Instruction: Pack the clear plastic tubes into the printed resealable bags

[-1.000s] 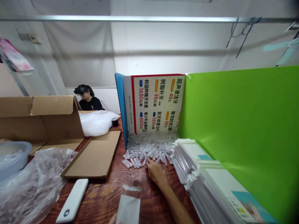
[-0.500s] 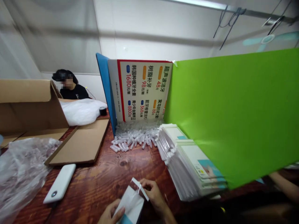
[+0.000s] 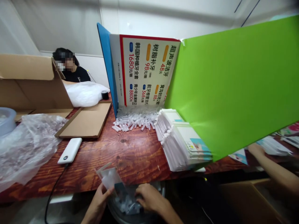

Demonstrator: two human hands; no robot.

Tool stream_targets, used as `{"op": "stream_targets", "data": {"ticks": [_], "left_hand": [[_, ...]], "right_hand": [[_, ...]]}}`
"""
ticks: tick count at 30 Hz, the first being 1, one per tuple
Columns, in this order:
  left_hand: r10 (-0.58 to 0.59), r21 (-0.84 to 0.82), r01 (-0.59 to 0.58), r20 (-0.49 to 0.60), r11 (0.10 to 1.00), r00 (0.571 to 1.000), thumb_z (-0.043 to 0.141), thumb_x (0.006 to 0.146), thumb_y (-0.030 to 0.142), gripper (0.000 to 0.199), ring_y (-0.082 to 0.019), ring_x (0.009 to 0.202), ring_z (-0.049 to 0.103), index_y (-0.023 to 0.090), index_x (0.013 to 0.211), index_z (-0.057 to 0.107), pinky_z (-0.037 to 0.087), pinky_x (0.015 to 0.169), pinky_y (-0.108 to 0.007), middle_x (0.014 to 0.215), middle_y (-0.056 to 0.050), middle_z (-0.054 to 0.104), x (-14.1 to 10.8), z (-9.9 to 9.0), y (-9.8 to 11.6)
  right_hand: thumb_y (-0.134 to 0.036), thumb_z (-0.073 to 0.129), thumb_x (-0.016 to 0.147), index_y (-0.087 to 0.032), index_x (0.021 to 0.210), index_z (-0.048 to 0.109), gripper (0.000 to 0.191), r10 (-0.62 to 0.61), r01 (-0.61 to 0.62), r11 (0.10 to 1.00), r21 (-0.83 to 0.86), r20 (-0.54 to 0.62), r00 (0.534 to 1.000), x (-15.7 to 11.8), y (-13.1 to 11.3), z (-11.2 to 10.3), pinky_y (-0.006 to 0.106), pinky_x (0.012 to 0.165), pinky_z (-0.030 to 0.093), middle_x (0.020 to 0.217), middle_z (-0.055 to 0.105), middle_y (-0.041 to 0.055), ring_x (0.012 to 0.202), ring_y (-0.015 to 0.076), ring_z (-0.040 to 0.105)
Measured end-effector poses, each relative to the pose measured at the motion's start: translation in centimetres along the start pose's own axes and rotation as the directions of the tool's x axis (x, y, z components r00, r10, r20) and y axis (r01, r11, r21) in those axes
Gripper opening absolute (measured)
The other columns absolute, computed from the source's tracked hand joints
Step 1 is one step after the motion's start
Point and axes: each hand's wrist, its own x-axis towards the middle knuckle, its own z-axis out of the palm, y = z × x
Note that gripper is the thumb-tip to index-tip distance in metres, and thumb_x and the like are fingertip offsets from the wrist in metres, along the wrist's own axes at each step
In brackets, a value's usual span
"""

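My left hand (image 3: 102, 195) is closed on a clear plastic packet (image 3: 111, 178), gripping its lower edge at the table's front edge. Something whitish shows through the packet. My right hand (image 3: 150, 196) is over a round bin (image 3: 114, 214) below the table edge, its fingers curled downward. Whatever may be between those fingers is hidden. White and clear scraps (image 3: 128, 202) lie in the bin. Ahead on the table stands a stack of white-and-blue packets (image 3: 179, 149), and behind it is a heap of small clear plastic tubes (image 3: 135, 120).
A green board (image 3: 233, 87) and a printed price board (image 3: 144, 71) stand behind the stack. To the left are a white power bank (image 3: 70, 151) with a cable, crumpled plastic (image 3: 30, 143) and cardboard (image 3: 85, 121). A co-worker's arm (image 3: 273, 168) reaches in at right; another person (image 3: 74, 71) sits beyond.
My right hand has come away from the packet and down over the bin; the white strip it held is out of sight. The packet has moved left. The view has tipped down, showing the bin.
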Motion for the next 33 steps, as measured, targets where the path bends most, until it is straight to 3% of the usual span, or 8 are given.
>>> {"op": "stream_targets", "data": {"ticks": [6,10,13,17,19,21,28,33], "left_hand": [[-0.046,-0.035,0.046,-0.007,0.998,0.999,0.085,0.070,0.052,0.063,-0.032,0.103,0.071,0.012,0.115,0.064,0.058,0.081,-0.033,0.108,-0.013,0.076,0.0,1.3,1.5],[-0.007,0.102,0.002,0.045,0.995,0.999,0.084,0.070,0.051,0.062,-0.030,0.094,0.071,0.011,0.114,0.069,0.057,0.081,-0.034,0.107,-0.014,0.076,0.2,1.7,3.1],[0.005,0.200,-0.049,0.212,0.978,0.977,0.084,0.072,0.050,0.060,-0.030,0.093,0.070,0.010,0.115,0.070,0.054,0.084,-0.034,0.105,-0.013,0.076,0.6,1.6,3.4],[-0.040,0.265,-0.088,0.441,0.960,0.897,0.084,0.064,0.062,0.075,-0.033,0.096,0.067,0.009,0.115,0.071,0.052,0.084,-0.034,0.102,-0.014,0.075,1.8,2.4,3.4],[-0.063,0.290,-0.100,0.503,0.952,0.862,0.084,0.065,0.061,0.074,-0.034,0.100,0.066,0.010,0.117,0.071,0.050,0.087,-0.034,0.105,-0.013,0.075,2.3,3.5,3.8],[-0.088,0.303,-0.090,0.528,0.949,0.844,0.083,0.069,0.058,0.071,-0.033,0.101,0.065,0.011,0.119,0.071,0.049,0.087,-0.032,0.107,-0.013,0.074,2.6,4.7,4.4],[-0.198,0.358,-0.021,0.565,0.934,0.801,0.083,0.067,0.059,0.070,-0.027,0.086,0.064,0.010,0.115,0.073,0.048,0.076,-0.028,0.098,-0.011,0.073,2.0,6.8,7.0],[-0.189,0.340,-0.008,0.541,0.940,0.820,0.081,0.069,0.062,0.072,-0.025,0.084,0.064,0.009,0.117,0.072,0.047,0.073,-0.025,0.095,-0.011,0.073,1.9,7.2,6.7]], "right_hand": [[-0.007,0.066,0.073,-0.014,0.092,0.072,0.021,0.001,0.015,0.981,-0.193,0.081,0.997,2.5,-1.8,6.9,0.035,0.076,0.053,0.096,0.075,0.0137,0.090,0.0307,0.071],[-0.011,0.069,0.076,-0.017,0.097,0.070,0.021,-0.021,0.031,0.988,-0.151,0.067,0.998,2.0,-2.0,4.4,0.029,0.072,0.051,0.099,0.075,0.0100,0.087,0.0258,0.071],[-0.019,0.073,0.073,-0.020,0.091,0.067,0.019,0.027,0.005,0.975,0.223,-0.142,0.990,0.9,-2.2,-0.2,0.024,0.068,0.050,0.096,0.072,0.0049,0.082,0.0198,0.069],[-0.040,0.068,0.084,-0.022,0.103,0.058,0.028,0.331,0.158,0.524,0.837,-0.371,0.867,0.4,-2.8,-5.7,0.026,0.059,0.052,0.088,0.068,0.0029,0.070,0.0173,0.066],[-0.048,0.074,0.080,-0.024,0.112,0.051,0.046,0.413,0.246,0.309,0.919,-0.363,0.835,0.8,-3.0,-7.1,0.026,0.053,0.051,0.085,0.069,0.0017,0.064,0.0170,0.066],[-0.048,0.079,0.076,-0.025,0.113,0.049,0.053,0.447,0.268,0.241,0.933,-0.352,0.823,1.3,-3.1,-7.6,0.024,0.050,0.048,0.082,0.069,0.0008,0.059,0.0153,0.064],[-0.048,0.080,0.077,-0.023,0.104,0.052,0.046,0.584,0.340,0.194,0.920,-0.386,0.714,2.2,-2.8,-7.0,0.018,0.042,0.037,0.077,0.067,0.0002,0.055,0.0124,0.057],[-0.047,0.072,0.083,-0.019,0.084,0.067,0.029,0.380,0.178,0.382,0.907,-0.329,0.864,1.7,-2.6,-7.1,0.022,0.052,0.042,0.066,0.060,-0.0027,0.055,0.0113,0.053]]}}
